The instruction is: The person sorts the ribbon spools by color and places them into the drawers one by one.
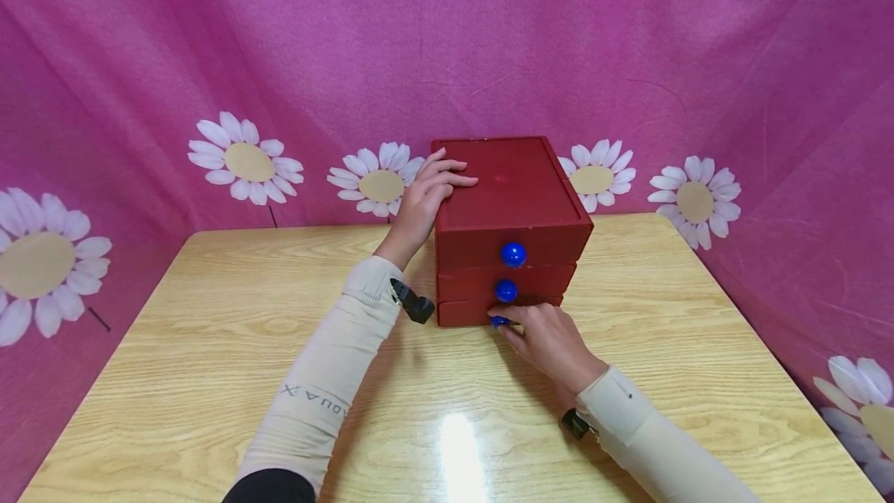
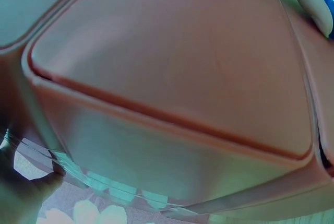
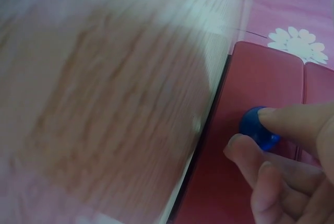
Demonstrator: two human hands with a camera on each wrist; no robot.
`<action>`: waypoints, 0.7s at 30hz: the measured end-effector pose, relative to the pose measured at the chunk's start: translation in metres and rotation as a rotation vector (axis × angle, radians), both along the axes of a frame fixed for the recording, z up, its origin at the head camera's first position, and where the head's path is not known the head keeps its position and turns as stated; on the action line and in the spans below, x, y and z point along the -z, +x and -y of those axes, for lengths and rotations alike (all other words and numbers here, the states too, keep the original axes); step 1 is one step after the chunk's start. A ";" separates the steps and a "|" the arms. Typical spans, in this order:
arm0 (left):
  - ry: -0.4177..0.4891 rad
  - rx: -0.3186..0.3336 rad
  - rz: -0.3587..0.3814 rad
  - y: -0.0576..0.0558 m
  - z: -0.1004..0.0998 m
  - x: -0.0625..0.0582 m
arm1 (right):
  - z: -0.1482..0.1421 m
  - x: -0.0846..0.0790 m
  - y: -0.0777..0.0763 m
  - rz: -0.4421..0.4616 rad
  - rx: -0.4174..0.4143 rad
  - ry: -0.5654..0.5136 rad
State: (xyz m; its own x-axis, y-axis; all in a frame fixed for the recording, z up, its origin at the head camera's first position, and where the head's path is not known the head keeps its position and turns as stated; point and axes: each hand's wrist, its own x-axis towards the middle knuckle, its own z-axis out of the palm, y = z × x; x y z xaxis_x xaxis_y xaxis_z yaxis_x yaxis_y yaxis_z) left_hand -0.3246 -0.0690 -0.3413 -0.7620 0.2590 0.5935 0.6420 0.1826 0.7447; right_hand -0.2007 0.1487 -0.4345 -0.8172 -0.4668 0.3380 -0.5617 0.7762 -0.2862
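Note:
A red three-drawer cabinet (image 1: pixel 513 200) stands on the table, each drawer front bearing a round blue knob. My left hand (image 1: pixel 427 196) lies over the cabinet's left top edge, fingers stretched across the lid. With thumb and fingers, my right hand (image 1: pixel 552 341) pinches the bottom blue knob (image 3: pixel 255 125), which is partly hidden by the fingertips. Above it are the middle blue knob (image 1: pixel 506 290) and the top blue knob (image 1: pixel 513 254). All three drawer fronts sit in the cabinet. The left wrist view shows the cabinet's red drawer fronts (image 2: pixel 172 51) up close.
The cabinet is near the back edge of a light wooden table (image 1: pixel 230 332). Behind and beside the table hangs a pink cloth (image 1: pixel 349 45) printed with white daisies. A bright reflection shows on the tabletop in front.

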 end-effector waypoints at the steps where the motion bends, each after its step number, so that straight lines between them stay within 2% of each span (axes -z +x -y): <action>1: 0.000 -0.003 0.000 0.000 0.000 0.000 | 0.000 0.000 0.000 -0.003 -0.001 0.003; 11: -0.007 -0.027 0.021 0.002 0.000 0.002 | 0.001 0.004 -0.002 -0.005 0.009 0.005; 21: -0.002 -0.010 0.016 0.003 0.001 -0.002 | 0.002 0.002 -0.001 0.007 0.025 -0.014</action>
